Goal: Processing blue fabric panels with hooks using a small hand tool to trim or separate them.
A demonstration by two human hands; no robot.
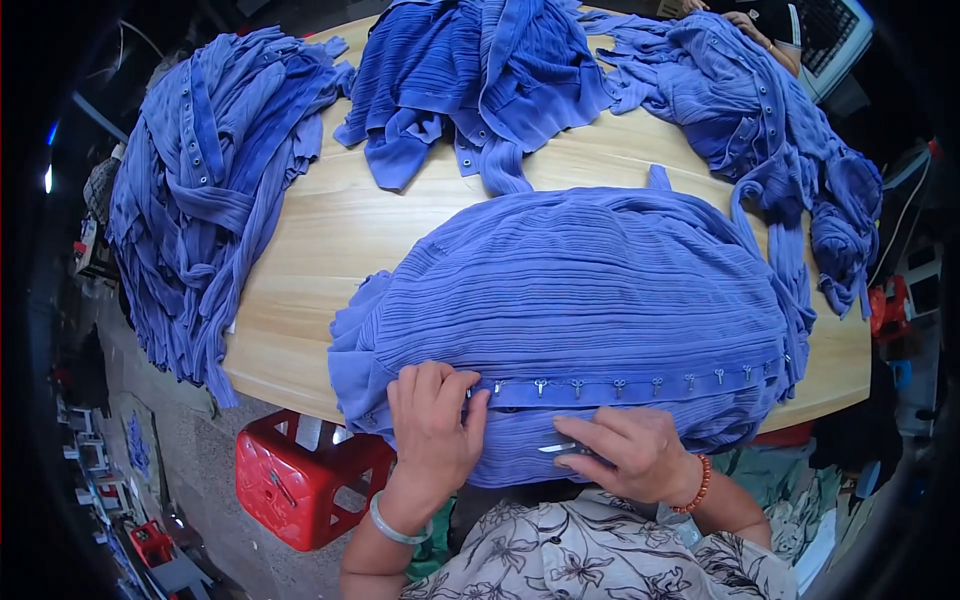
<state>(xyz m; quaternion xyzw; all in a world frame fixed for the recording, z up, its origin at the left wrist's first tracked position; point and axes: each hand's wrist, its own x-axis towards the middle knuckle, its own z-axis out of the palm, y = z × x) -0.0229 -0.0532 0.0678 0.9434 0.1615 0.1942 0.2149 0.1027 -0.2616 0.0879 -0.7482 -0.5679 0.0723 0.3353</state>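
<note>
A blue ribbed knit garment (600,270) lies spread in front of me. Along its near edge runs a strip with a row of metal hooks (619,386). At the strip's left end, my left hand (432,415) pinches the fabric between thumb and forefinger. My right hand (628,455) is closed around small thread snips (552,449), their pointed silver tip showing to the left, just below the strip. Its palm side and the snips' handle are mostly hidden by the fingers. The snips' tip is over the garment's lower fold.
More blue garments are heaped at the table's left (200,200), far middle (480,80) and right (740,100). The wooden table (300,260) shows between them. A red stool (290,490) stands at the lower left. Another person's hand (740,22) shows at the far right.
</note>
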